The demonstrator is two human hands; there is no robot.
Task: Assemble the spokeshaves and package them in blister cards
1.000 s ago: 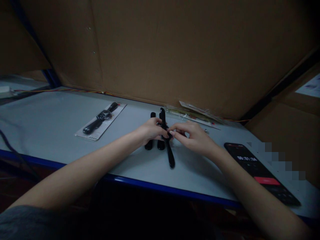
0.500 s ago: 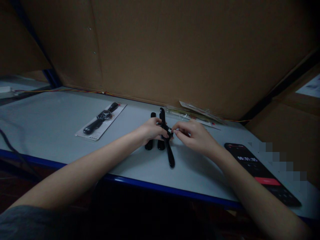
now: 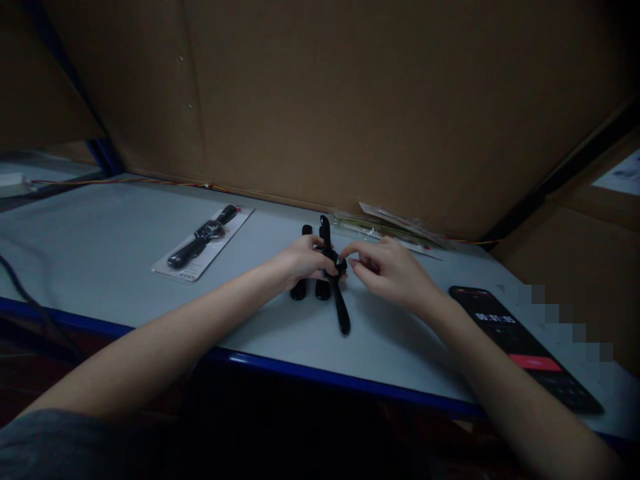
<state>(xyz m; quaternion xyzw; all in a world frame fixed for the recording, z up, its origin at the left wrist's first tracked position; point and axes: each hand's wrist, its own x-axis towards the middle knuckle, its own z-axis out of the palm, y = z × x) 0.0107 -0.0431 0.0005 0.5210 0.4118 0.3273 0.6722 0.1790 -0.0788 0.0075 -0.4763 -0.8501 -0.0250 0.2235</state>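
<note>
The tabletop (image 3: 400, 353) is spanned by the frame. A phone (image 3: 505, 337) is placed at lower right, a carded black item (image 3: 187, 255) left of centre. At centre, a long black-handled piece (image 3: 341, 310) is clamped at its middle by the fingers of the left hand (image 3: 299, 260), above two black handles (image 3: 299, 288). The right hand (image 3: 395, 272) is set beside its hub; whether anything is pinched there cannot be told. If left-hand grip is relaxed under side pressure, the piece could be pivoted and hub alignment lost
</note>
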